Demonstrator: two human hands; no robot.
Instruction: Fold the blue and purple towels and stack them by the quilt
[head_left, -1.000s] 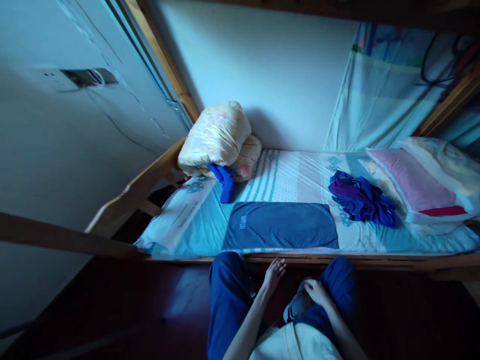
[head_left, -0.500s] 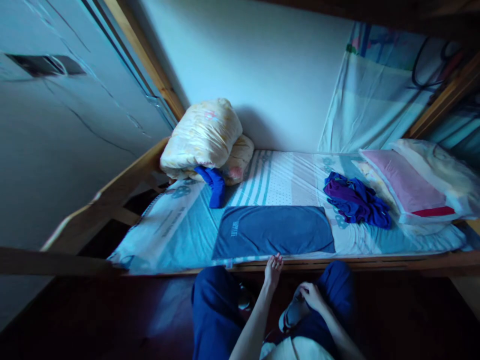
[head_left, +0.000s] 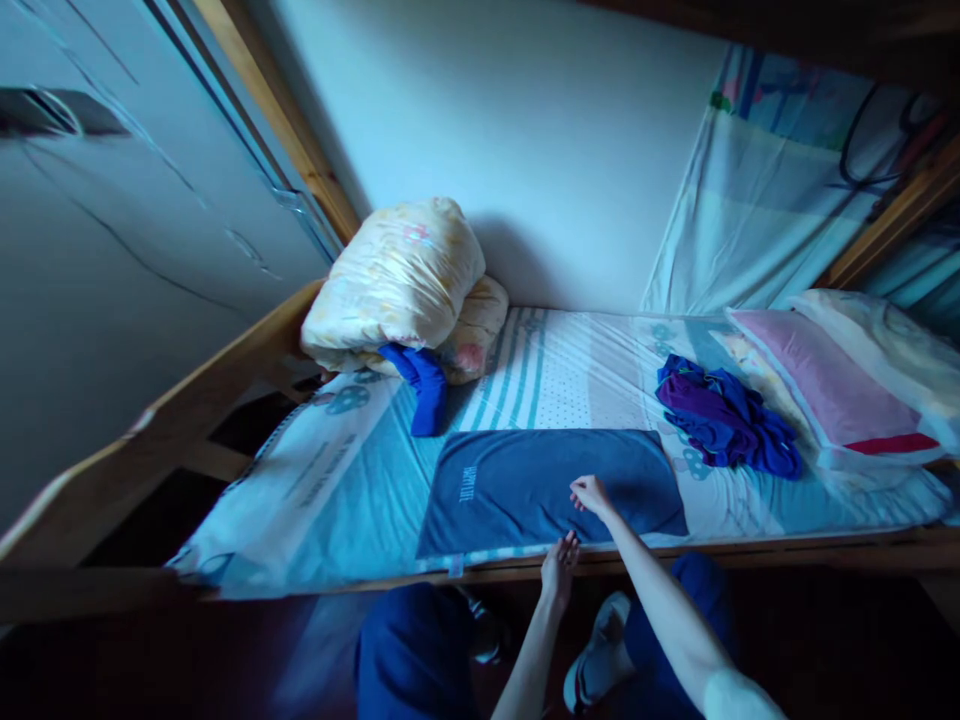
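Head view: right hand (head_left: 590,493) on folded shirt (head_left: 517,487)

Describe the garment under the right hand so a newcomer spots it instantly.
Find the mattress of the wooden bed, near edge, middle. The slate-blue garment there, under the right hand, lies folded flat into a long rectangle with small pale lettering, unlike the crumpled purple-blue heap beside the pillow.
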